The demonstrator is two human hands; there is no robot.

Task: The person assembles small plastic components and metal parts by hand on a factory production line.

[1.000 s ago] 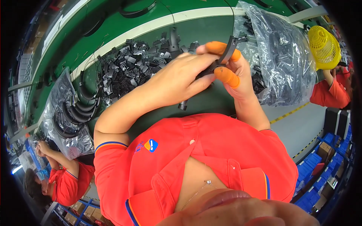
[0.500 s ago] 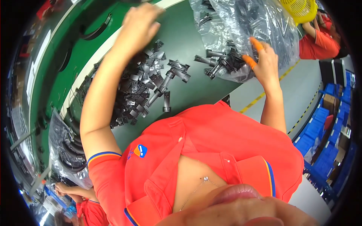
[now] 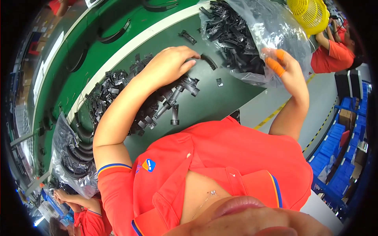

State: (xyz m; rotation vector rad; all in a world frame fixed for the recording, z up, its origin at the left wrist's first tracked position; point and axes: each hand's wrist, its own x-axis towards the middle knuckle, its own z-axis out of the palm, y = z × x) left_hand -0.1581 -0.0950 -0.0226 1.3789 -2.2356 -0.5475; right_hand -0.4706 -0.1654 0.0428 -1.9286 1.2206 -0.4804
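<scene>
My left hand (image 3: 170, 65) reaches over the green table, thumb apart from the fingers and nothing visible between them. Its fingertips are beside a curved black plastic part (image 3: 209, 62); whether they touch it I cannot tell. My right hand (image 3: 290, 72), with orange finger cots on two fingers, pinches the rim of a clear plastic bag (image 3: 271, 29). Inside the bag mouth lies a heap of black plastic parts (image 3: 236, 39). Under and beside my left forearm spreads a pile of small black parts (image 3: 108, 90), partly hidden. Some longer black pieces (image 3: 173, 100) lie at its near right side.
A single black part (image 3: 187, 37) and a small black piece (image 3: 219, 82) lie loose on the table. Curved black strips (image 3: 116, 33) rest on the green surface beyond a white edge. Another bag (image 3: 65, 145) stands left. People work nearby, one by a yellow basket (image 3: 311, 15).
My left hand has come nearer and to the right. My right hand has drawn the bag's rim rightward, and the heap inside shows. The cluster at the bag mouth has gone from the table.
</scene>
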